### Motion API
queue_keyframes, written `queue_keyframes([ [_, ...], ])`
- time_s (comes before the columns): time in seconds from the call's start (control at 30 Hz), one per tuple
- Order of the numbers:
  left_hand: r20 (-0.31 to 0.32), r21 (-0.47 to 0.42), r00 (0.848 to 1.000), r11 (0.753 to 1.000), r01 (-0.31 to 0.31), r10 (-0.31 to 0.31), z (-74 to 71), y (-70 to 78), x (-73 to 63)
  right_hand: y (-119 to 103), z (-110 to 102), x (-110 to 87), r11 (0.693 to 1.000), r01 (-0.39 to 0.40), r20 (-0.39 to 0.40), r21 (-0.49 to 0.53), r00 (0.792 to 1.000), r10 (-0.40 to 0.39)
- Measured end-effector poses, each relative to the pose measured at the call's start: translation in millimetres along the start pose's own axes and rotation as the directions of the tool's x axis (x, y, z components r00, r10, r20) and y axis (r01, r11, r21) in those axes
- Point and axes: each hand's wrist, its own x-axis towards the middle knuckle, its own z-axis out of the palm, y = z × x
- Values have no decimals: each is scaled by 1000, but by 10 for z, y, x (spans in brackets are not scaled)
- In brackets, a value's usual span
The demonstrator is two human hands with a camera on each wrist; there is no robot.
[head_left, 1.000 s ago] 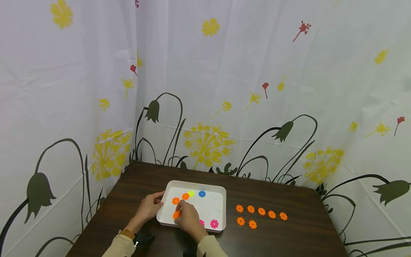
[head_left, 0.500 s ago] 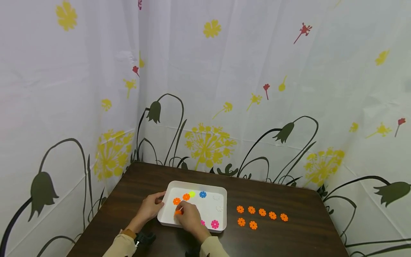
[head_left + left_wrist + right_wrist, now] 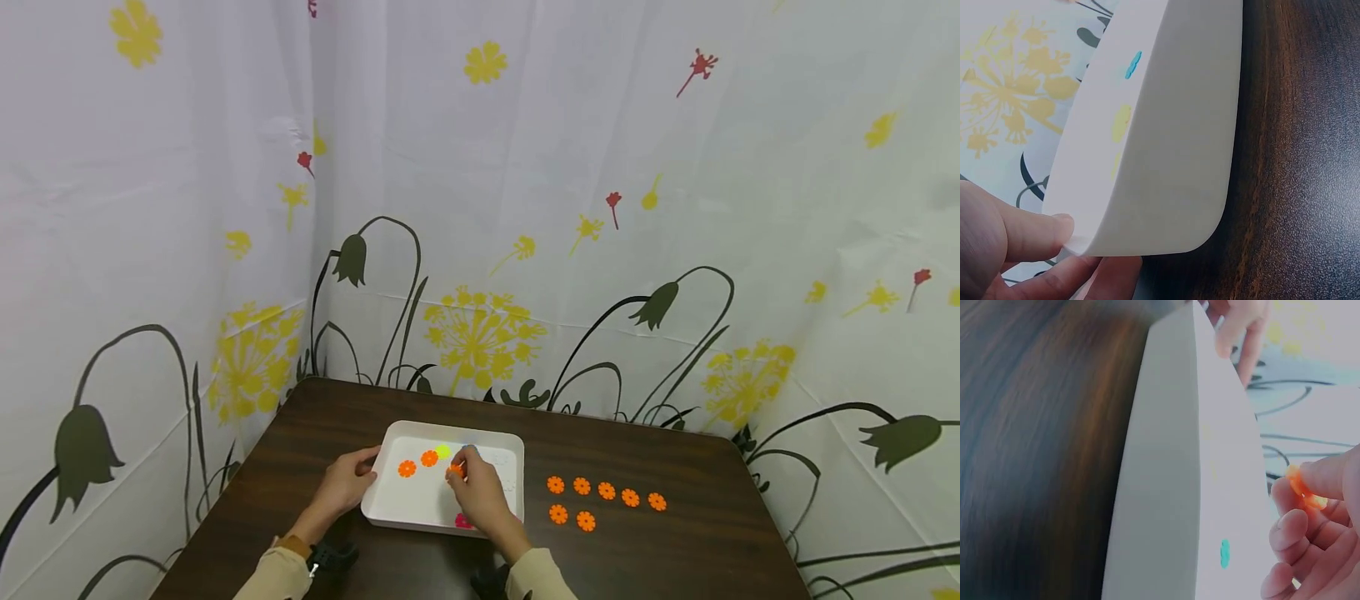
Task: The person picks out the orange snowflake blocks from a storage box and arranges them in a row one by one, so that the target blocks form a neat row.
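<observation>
A shallow white tray [image 3: 416,502] sits on the table, its left rim pinched by my left hand [image 3: 345,483]. In the left wrist view that thumb lies over the rim, with fingers on the outside. My right hand [image 3: 483,496], over the tray, pinches an orange flower-shaped disc [image 3: 1305,489] between thumb and fingers. Inside the tray lie two more orange discs [image 3: 407,468], a yellow-green disc [image 3: 443,452] and a pink disc [image 3: 463,521]. A blue disc [image 3: 471,448] is partly hidden by the right hand. Clear discs [image 3: 501,459] lie toward the tray's right side.
To the right of the tray, several orange flower discs [image 3: 582,486] lie in two rows on the dark wooden table [image 3: 675,550]. A white curtain [image 3: 562,167] printed with flowers hangs behind and around the table.
My right hand has picked up an orange disc from the tray's left front and carried it right and away from me across the tray. My left hand keeps holding the rim.
</observation>
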Motion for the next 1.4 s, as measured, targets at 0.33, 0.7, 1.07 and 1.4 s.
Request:
queue_keyframes([
  [0.33, 10, -14, 1000, 1000, -3, 4, 15, -34, -13, 348, -468, -221, 999, -38, -101, 7, 994, 39],
  [0.7, 15, -20, 1000, 1000, 17, -17, -126, -51, -11, 827, -977, -458, 994, -104, -219, -36, 971, 93],
  [1.07, 41, -17, 999, 999, 35, -34, -110, -47, 18, 1064, -1262, -628, 987, -152, -234, -60, 963, 134],
  [1.4, 72, -47, 996, 997, 58, -55, -59, -22, 36, 1255, -1482, -780, 958, -274, -247, -81, 937, 247],
])
